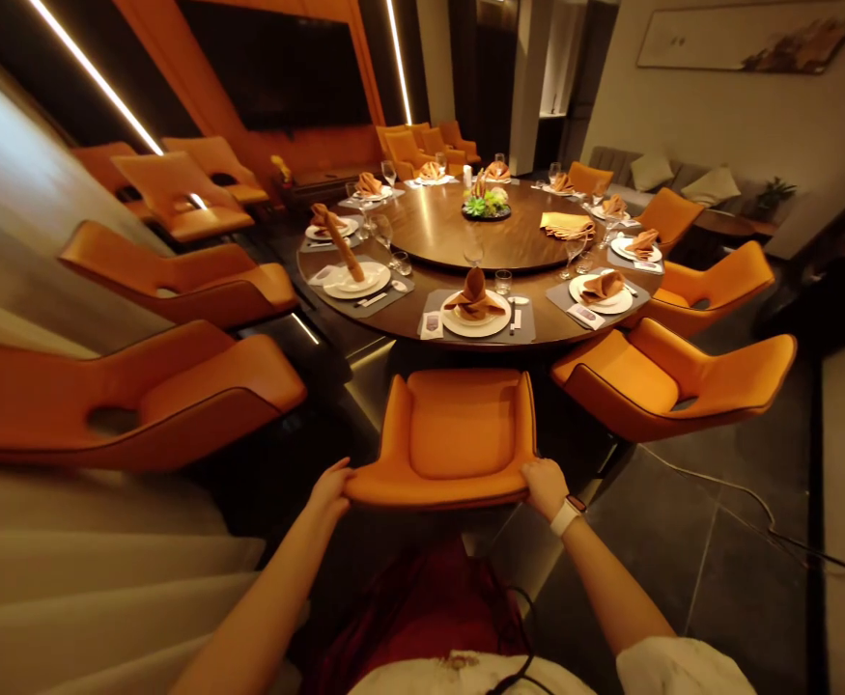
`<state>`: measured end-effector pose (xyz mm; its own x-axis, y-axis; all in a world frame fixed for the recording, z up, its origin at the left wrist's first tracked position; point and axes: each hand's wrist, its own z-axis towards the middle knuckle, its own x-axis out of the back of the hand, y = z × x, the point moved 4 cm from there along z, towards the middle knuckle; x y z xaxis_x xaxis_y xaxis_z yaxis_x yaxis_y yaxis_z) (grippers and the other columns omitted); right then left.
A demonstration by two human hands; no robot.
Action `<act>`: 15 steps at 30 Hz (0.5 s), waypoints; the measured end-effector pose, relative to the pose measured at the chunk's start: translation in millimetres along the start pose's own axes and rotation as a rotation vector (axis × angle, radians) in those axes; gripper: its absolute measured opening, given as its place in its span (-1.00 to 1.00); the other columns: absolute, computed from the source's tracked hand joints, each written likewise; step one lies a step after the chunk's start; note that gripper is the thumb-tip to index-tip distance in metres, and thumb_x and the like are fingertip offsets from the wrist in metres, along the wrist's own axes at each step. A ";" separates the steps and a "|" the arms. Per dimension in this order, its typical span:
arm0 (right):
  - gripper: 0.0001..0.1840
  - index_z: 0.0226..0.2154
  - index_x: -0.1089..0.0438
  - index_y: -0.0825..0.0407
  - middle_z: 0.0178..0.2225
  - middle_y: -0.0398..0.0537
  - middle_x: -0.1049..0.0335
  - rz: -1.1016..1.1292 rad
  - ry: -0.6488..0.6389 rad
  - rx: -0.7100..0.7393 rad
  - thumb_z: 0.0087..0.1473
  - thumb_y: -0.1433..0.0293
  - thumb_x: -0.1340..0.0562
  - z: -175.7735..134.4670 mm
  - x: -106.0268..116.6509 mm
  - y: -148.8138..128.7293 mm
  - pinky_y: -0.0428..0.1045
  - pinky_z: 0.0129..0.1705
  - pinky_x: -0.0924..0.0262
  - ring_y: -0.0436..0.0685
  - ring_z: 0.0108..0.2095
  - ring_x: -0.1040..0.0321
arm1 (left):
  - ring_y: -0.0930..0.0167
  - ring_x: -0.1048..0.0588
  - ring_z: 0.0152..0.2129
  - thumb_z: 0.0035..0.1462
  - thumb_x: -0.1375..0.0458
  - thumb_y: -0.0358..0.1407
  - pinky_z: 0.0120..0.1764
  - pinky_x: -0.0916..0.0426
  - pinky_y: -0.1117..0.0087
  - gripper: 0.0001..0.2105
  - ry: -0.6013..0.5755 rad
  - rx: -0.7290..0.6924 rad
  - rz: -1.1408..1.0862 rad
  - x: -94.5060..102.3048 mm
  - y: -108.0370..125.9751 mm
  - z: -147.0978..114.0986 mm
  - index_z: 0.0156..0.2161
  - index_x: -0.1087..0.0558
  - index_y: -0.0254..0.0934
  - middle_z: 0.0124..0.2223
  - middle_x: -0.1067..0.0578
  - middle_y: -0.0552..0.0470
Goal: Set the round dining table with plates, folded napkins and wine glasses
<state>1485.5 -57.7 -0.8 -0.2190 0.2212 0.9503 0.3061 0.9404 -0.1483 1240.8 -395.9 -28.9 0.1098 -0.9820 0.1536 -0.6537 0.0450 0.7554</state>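
An orange armchair point(462, 425) stands in front of me, its seat facing the round dining table point(364, 314). My left hand point(331, 487) grips the left end of its backrest, with the fingers closed round the edge. At the right end of the same backrest, my right hand point(545, 483) is closed on the corner; a watch is on that wrist. Beyond the chair, a white plate point(455, 326) with a folded brown napkin point(475, 294) rests on a grey placemat point(527, 323) at the table's near edge.
More orange armchairs stand at left point(197, 386) and right point(683, 376). A cable point(741, 487) runs across the floor on the right. On the turntable point(422, 241) are a plant centrepiece point(486, 201) and a stack of yellow-orange cloths point(567, 225). Pale curtains point(103, 569) hang at left.
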 end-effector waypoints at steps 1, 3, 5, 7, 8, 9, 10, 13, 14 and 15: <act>-0.69 -0.16 -0.50 0.18 -0.12 0.23 -0.53 -0.007 0.008 -0.024 -0.02 0.44 -0.35 2.2 0.8 -5.9 0.10 0.07 -0.15 0.34 -0.01 -0.41 | 0.48 -0.40 -0.63 -0.03 -0.10 -0.64 -0.40 -0.42 0.42 -0.37 0.004 0.004 -0.018 0.6 3.5 5.8 0.22 -0.35 -0.39 -0.42 -0.44 0.04; -0.74 -0.15 -0.49 0.17 -0.12 0.24 -0.53 -0.025 0.025 -0.064 0.05 0.46 -0.29 2.5 1.6 -17.7 0.12 0.13 -0.12 0.34 0.02 -0.41 | 0.51 -0.39 -0.63 -0.02 -0.11 -0.64 -0.40 -0.39 0.47 -0.39 -0.003 -0.004 -0.051 2.9 8.5 14.2 0.20 -0.38 -0.39 -0.42 -0.43 0.06; -0.78 -0.17 -0.50 0.15 -0.12 0.25 -0.53 -0.044 0.019 -0.091 0.10 0.48 -0.24 -2.6 -0.5 -26.8 0.14 0.17 -0.10 0.34 0.02 -0.41 | 0.53 -0.38 -0.63 0.00 -0.12 -0.63 -0.42 -0.36 0.50 -0.42 -0.032 -0.013 -0.079 6.4 9.5 18.4 0.19 -0.38 -0.38 -0.44 -0.42 0.07; -0.78 -0.18 -0.51 0.13 -0.13 0.25 -0.54 -0.053 0.008 -0.114 0.09 0.47 -0.25 -11.4 -4.8 -31.3 0.14 0.19 -0.10 0.34 0.01 -0.42 | 0.52 -0.39 -0.61 0.04 -0.14 -0.61 -0.43 -0.34 0.51 -0.44 -0.085 -0.019 -0.100 9.6 7.4 19.8 0.19 -0.38 -0.38 -0.44 -0.42 0.07; -0.76 -0.17 -0.51 0.12 -0.12 0.24 -0.54 -0.055 0.010 -0.128 0.07 0.46 -0.27 -15.9 -6.8 -31.8 0.13 0.20 -0.10 0.34 0.01 -0.43 | 0.51 -0.39 -0.60 0.05 -0.15 -0.61 -0.43 -0.34 0.50 -0.45 -0.117 -0.020 -0.108 10.8 5.7 20.3 0.19 -0.37 -0.38 -0.43 -0.43 0.07; -0.73 -0.14 -0.52 0.11 -0.09 0.24 -0.54 -0.056 0.014 -0.137 0.05 0.45 -0.29 -19.8 -8.3 -31.5 0.13 0.20 -0.10 0.34 0.03 -0.42 | 0.51 -0.40 -0.59 0.06 -0.15 -0.60 -0.43 -0.34 0.50 -0.45 -0.149 -0.020 -0.115 11.6 3.7 21.0 0.19 -0.35 -0.38 -0.42 -0.43 0.06; -0.68 -0.10 -0.52 0.09 -0.06 0.23 -0.53 -0.058 0.013 -0.141 0.04 0.43 -0.31 -22.5 -9.2 -30.8 0.13 0.22 -0.10 0.34 0.05 -0.41 | 0.50 -0.41 -0.59 0.06 -0.15 -0.60 -0.43 -0.35 0.49 -0.45 -0.180 -0.017 -0.121 11.9 1.7 22.1 0.20 -0.34 -0.38 -0.41 -0.44 0.05; -0.52 0.03 -0.50 0.00 0.07 0.18 -0.48 -0.078 -0.064 -0.159 0.00 0.36 -0.36 -21.8 -6.2 -27.0 0.19 0.25 -0.09 0.38 0.18 -0.32 | 0.50 -0.42 -0.55 0.08 -0.16 -0.59 -0.39 -0.39 0.46 -0.44 -0.274 -0.004 -0.139 7.7 -2.8 27.8 0.22 -0.29 -0.36 -0.32 -0.46 0.01; -0.48 0.07 -0.49 -0.04 0.12 0.15 -0.45 -0.092 -0.100 -0.180 -0.01 0.35 -0.37 -18.9 -2.9 -25.3 0.21 0.25 -0.08 0.40 0.21 -0.28 | 0.50 -0.43 -0.53 0.09 -0.16 -0.57 -0.36 -0.40 0.46 -0.44 -0.313 0.000 -0.147 4.3 -3.2 30.0 0.22 -0.27 -0.34 -0.27 -0.47 -0.01; -0.45 0.10 -0.47 -0.08 0.17 0.13 -0.41 -0.113 -0.126 -0.215 0.00 0.36 -0.36 -15.4 1.5 -23.5 0.23 0.26 -0.07 0.40 0.25 -0.24 | 0.50 -0.45 -0.49 0.11 -0.17 -0.56 -0.33 -0.41 0.46 -0.44 -0.357 0.003 -0.153 -0.1 -2.8 31.9 0.23 -0.26 -0.33 -0.21 -0.48 -0.05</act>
<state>1492.3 -83.4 8.3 -0.3720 0.1614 0.9141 0.4599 0.8875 0.0305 1218.7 -401.7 -51.4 -0.0608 -0.9793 -0.1931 -0.6522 -0.1075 0.7504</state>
